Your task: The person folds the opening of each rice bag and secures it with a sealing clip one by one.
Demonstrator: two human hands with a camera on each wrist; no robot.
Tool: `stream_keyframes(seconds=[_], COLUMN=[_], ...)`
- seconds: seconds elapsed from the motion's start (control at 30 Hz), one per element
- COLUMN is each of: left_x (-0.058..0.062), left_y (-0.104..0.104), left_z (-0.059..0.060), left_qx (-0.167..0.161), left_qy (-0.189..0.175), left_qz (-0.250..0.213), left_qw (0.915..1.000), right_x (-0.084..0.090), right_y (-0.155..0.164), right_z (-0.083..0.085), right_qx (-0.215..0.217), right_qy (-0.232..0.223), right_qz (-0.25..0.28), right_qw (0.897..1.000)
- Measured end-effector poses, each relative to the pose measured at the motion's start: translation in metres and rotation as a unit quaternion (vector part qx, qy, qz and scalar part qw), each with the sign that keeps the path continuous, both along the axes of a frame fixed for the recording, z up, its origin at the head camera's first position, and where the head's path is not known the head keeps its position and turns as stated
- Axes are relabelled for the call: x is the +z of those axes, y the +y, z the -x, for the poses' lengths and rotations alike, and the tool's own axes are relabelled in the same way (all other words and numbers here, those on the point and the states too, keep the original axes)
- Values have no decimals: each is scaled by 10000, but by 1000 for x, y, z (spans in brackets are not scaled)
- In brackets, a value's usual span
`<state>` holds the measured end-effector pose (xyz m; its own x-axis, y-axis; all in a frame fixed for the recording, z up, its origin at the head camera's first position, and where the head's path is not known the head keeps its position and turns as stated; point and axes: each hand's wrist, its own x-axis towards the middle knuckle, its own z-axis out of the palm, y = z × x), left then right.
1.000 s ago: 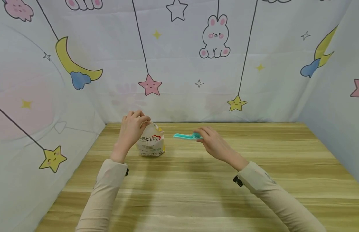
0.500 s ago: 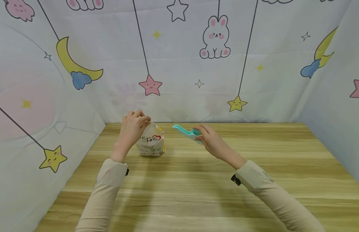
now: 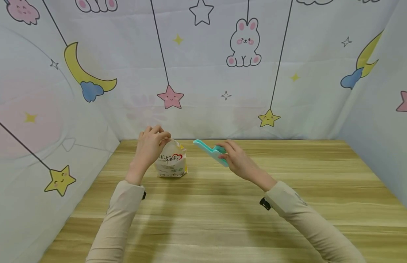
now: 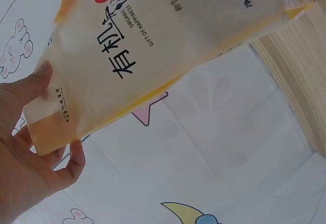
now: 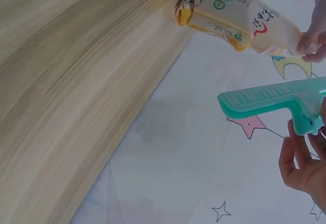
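A white and yellow food bag (image 3: 170, 162) with dark lettering and a red heart outline stands upright on the wooden table. My left hand (image 3: 152, 142) pinches its top edge; in the left wrist view the thumb lies over one face of the bag (image 4: 137, 46) and fingers sit behind it. Right of the bag, my right hand (image 3: 237, 159) grips a teal bag clip (image 3: 210, 149) by its handle end, held above the table. The clip's long jaw points up and left toward the bag, apart from it. In the right wrist view the clip (image 5: 270, 99) appears with its two bars close together.
The wooden table (image 3: 216, 219) reaches back to a white cloth backdrop (image 3: 203, 73) printed with stars, moons and a rabbit. Cloth walls also stand at the left (image 3: 32, 146) and right (image 3: 380, 128).
The clip in my right hand has tilted, its tip rising and shifting slightly left while the handle end dropped. My left hand and the bag stay in place.
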<state>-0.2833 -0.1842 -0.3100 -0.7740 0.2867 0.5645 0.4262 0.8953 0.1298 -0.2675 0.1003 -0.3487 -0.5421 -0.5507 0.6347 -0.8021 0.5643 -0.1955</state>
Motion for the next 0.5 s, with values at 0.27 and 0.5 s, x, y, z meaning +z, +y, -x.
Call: stream_keyframes(seconds=[0.27, 0.5], left_x=[1, 0], left_y=[0, 0], left_z=[0, 0], left_qx=[45, 13], left_qy=[-84, -25], left_qz=[0, -34], left_qw=[10000, 10000], right_x=[1, 3], right_y=[-5, -11], right_z=[1, 1], right_qx=[66, 117], right_qy=[-60, -116], right_qz=[185, 223], right_qw=[9998, 9996])
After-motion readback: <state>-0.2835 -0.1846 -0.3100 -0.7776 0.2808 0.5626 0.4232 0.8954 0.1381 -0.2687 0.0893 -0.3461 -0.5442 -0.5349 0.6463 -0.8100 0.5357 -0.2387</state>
